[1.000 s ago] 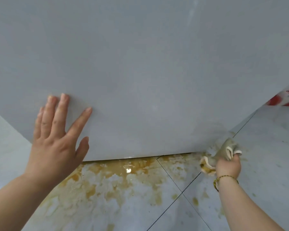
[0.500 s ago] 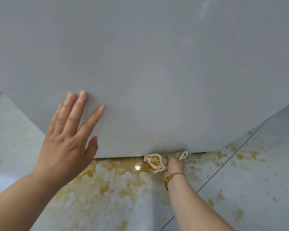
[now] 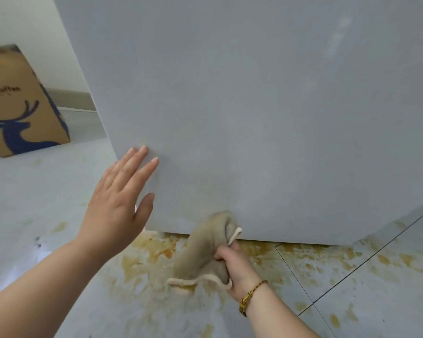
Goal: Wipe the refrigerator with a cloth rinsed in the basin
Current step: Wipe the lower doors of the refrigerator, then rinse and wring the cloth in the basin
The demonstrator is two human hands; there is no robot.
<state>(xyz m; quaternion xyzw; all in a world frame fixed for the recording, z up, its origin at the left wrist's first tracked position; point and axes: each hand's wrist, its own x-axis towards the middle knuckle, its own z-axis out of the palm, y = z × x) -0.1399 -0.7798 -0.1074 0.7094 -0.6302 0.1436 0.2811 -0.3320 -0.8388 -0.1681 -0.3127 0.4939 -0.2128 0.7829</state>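
Note:
The pale grey side of the refrigerator point(image 3: 266, 118) fills most of the head view, its bottom edge just above the floor. My left hand point(image 3: 117, 198) lies flat against the panel near its lower left corner, fingers straight. My right hand point(image 3: 235, 269) grips a bunched beige cloth point(image 3: 205, 250) with a cream hem. The cloth's top presses on the panel's lower edge, and its loose end hangs over the floor. The basin is not in view.
Brown-yellow stains point(image 3: 156, 250) spread over the white tiled floor below the refrigerator. A brown paper bag with a blue deer print point(image 3: 22, 106) stands at the left by the wall. A beaded bracelet point(image 3: 250, 296) is on my right wrist.
My right hand has slid the cloth leftward along the refrigerator's bottom edge, from the right corner to near the middle. The view has shifted, bringing the paper bag into sight. My left hand stays flat on the panel.

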